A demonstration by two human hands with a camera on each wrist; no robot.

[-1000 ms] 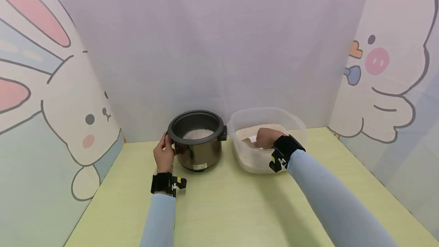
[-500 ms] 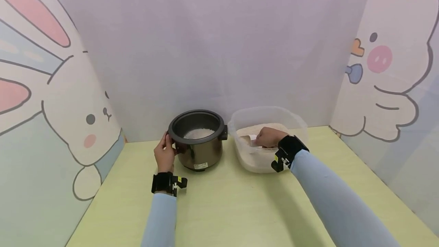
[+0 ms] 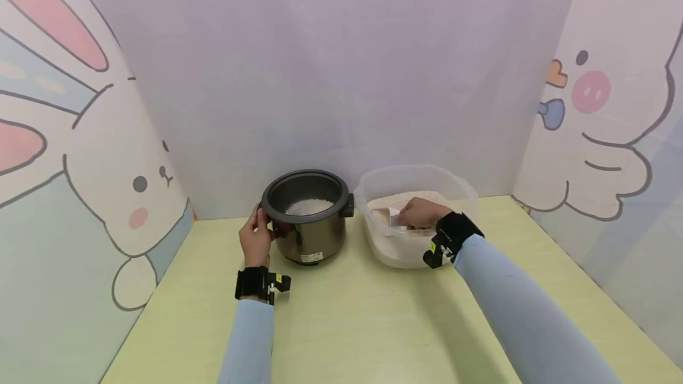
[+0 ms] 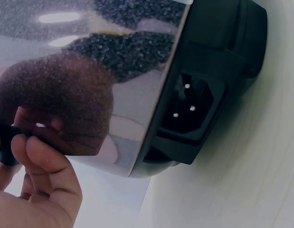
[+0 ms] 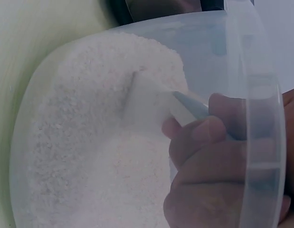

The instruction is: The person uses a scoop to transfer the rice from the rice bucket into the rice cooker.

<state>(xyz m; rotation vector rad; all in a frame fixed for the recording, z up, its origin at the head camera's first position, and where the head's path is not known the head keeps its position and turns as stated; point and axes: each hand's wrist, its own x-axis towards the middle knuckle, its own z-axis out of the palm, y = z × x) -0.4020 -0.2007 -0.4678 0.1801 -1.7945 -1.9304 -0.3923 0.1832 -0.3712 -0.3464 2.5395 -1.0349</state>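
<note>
Jutting from the right hand's fingers (image 5: 208, 164) — a scoop (image 5: 149, 102), inside the container (image 5: 203, 52).

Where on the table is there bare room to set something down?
Widest bare patch: the table between left sleeve and right sleeve, in front of cooker and tub. Also bare: strips outside each sleeve. Crowded: the narrow space between cooker and tub.

Bare left hand (image 3: 255, 243) pinching, bare right hand (image 3: 423, 214) gripping.
The left fingers (image 4: 51, 157) are bent, the black-strapped left wrist (image 3: 251, 283) behind them and a pale blue sleeve (image 3: 247, 342) further back; the right fingers (image 5: 211, 161) fold into a fist, the other pale blue sleeve (image 3: 525, 304) slanting back and outward from them.
</note>
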